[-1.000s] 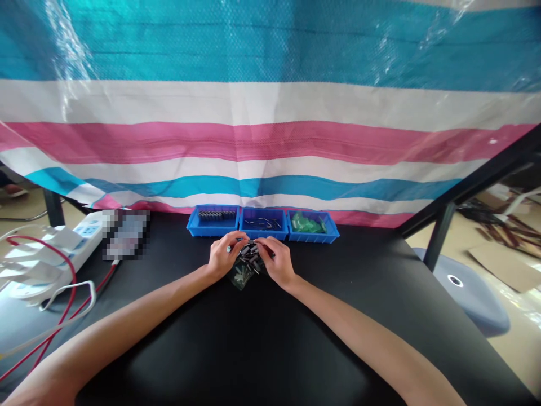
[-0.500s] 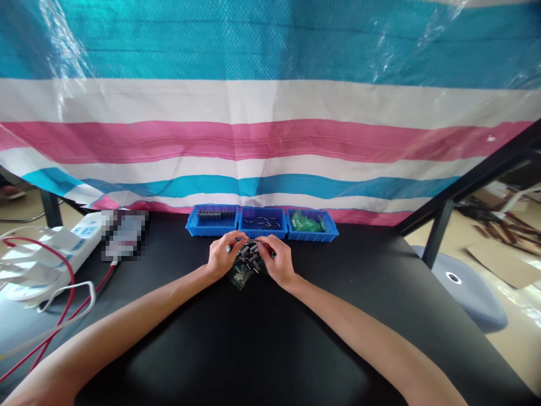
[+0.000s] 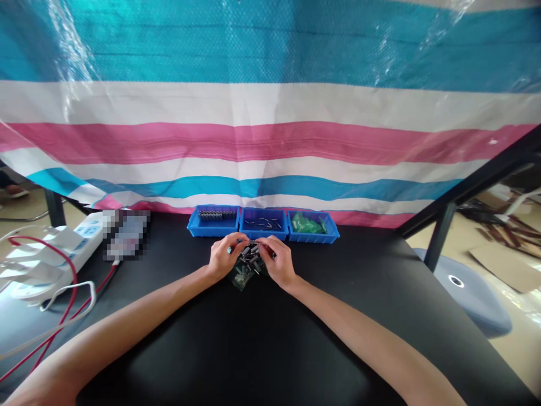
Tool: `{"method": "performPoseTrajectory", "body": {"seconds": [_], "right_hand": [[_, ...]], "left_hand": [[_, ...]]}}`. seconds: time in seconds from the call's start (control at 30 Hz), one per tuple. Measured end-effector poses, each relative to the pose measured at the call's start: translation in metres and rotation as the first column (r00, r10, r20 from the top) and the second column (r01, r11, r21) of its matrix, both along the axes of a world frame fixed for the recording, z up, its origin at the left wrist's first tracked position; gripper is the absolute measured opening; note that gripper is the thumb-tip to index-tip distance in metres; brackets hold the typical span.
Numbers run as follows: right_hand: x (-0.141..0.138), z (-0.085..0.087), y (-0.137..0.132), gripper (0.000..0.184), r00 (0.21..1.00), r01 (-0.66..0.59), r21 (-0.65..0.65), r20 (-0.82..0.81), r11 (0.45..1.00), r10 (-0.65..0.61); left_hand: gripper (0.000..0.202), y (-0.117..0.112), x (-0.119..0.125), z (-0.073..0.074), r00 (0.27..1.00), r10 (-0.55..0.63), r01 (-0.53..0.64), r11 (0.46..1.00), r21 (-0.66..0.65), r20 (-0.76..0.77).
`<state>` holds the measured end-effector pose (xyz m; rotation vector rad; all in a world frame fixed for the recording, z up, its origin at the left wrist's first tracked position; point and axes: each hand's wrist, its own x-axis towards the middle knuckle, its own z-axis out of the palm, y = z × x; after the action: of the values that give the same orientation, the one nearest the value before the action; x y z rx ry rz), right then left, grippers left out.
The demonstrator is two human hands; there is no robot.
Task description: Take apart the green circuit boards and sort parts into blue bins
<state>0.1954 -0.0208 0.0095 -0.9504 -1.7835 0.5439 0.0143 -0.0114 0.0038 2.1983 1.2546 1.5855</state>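
Over a heap of small dark metal pins [image 3: 253,263], my left hand [image 3: 222,256] and my right hand [image 3: 277,260] face each other with their fingertips close together. The left fingers are pinched, and a small pale-teal end [image 3: 229,250] shows beside them; its kind is not clear. My right fingers are also closed, with a little dark piece near the curled ones. What lies between the fingertips is too small to name. Under the heap, a clear plastic bag [image 3: 241,279] sticks out toward me with small pale pieces in it.
Behind my hands stand three blue bins: the left bin [image 3: 213,230] with rows of metal cylinders, the middle bin [image 3: 264,232] with thin rods, the right bin [image 3: 313,237] with green bags. A power strip [image 3: 91,231] and cables lie left. A striped sheet [image 3: 270,141] hangs behind.
The whole view has shifted very slightly. My hands stay over the metal pins, with hardly any movement of the fingers.
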Motion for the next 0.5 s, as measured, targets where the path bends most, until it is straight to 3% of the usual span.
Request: {"method": "performPoseTrajectory", "body": {"seconds": [0.5], "right_hand": [[0.0006,-0.0002,0.0004,0.02,1.0,-0.016,0.009,0.008,1.0,0.016]], "left_hand": [[0.013,-0.001,0.0004,0.0016,1.0,-0.001,0.001,1.0,0.01,0.0]]}}
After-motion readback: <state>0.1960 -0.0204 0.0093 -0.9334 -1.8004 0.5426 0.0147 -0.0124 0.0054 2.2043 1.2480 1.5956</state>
